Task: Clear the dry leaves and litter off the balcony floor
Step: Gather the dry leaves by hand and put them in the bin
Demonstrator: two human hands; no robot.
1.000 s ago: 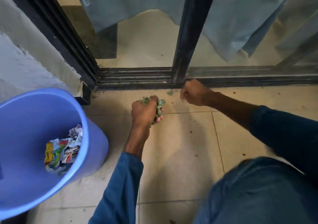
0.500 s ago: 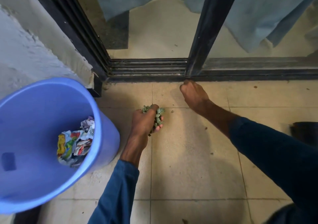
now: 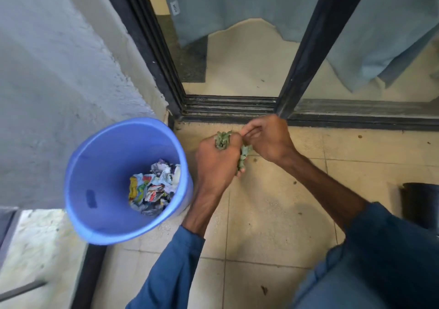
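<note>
My left hand point(image 3: 217, 161) grips a bunch of dry green leaves point(image 3: 223, 140) above the tiled balcony floor point(image 3: 268, 225); leaves poke out above and below the fist. My right hand point(image 3: 268, 140) is pressed against it from the right, with its curled fingertips pinching at the top of the bunch. A blue plastic bucket point(image 3: 78, 156) stands just left of my left hand and holds crumpled coloured paper litter point(image 3: 154, 187).
The sliding door's dark track point(image 3: 228, 106) and frame run right behind my hands, with glass and a curtain beyond. A rough wall point(image 3: 59, 71) rises at left. A dark pot point(image 3: 420, 204) stands at the right edge. Small bits of debris point(image 3: 263, 289) dot the tiles.
My right hand has come back from the door track and met my left hand at the leaf bunch. The view has shifted, so the bucket appears nearer the middle.
</note>
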